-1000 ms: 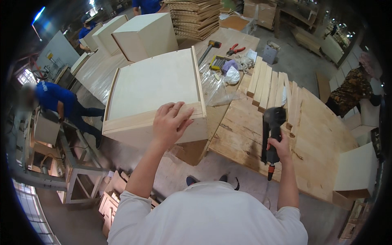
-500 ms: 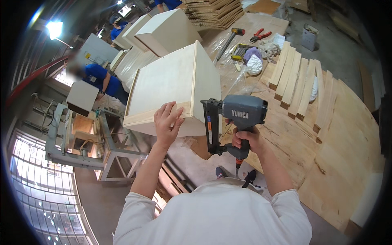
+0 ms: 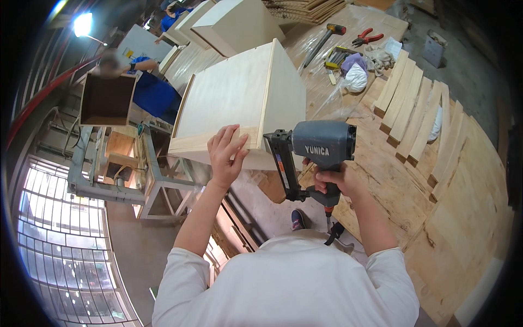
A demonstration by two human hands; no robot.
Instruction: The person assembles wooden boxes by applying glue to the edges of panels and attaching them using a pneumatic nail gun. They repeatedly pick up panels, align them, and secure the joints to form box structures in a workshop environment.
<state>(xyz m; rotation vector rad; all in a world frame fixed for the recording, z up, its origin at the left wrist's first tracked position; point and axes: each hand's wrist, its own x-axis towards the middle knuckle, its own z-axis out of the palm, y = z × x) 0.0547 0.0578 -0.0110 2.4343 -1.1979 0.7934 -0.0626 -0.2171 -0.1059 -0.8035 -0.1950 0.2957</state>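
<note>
A pale wooden box (image 3: 226, 92) with a thin strip along its near edge stands tilted before me on the worktable. My left hand (image 3: 226, 155) lies over that near edge, fingers slightly spread on the strip and thumb lower down. In my right hand (image 3: 333, 180) is the grip of a dark grey pneumatic nail gun (image 3: 324, 143), fingers wrapped round it. The gun's black nose end (image 3: 272, 135) is at the box's near right corner; whether it touches is hard to tell. An air hose fitting hangs below the grip.
On the table lie a hammer (image 3: 324, 43), red pliers (image 3: 366, 37), a staple box (image 3: 338, 56), cloths (image 3: 355, 76) and several wood strips (image 3: 411, 114). More boxes (image 3: 237, 27) stand behind. At the left, a person in blue holds a brown-lined box (image 3: 108, 99) by a metal frame (image 3: 155, 180).
The nail gun has shifted slightly left toward the box's corner. My left hand keeps its place on the strip. The co-worker's box has turned, showing its hollow inside. The whole view has shifted.
</note>
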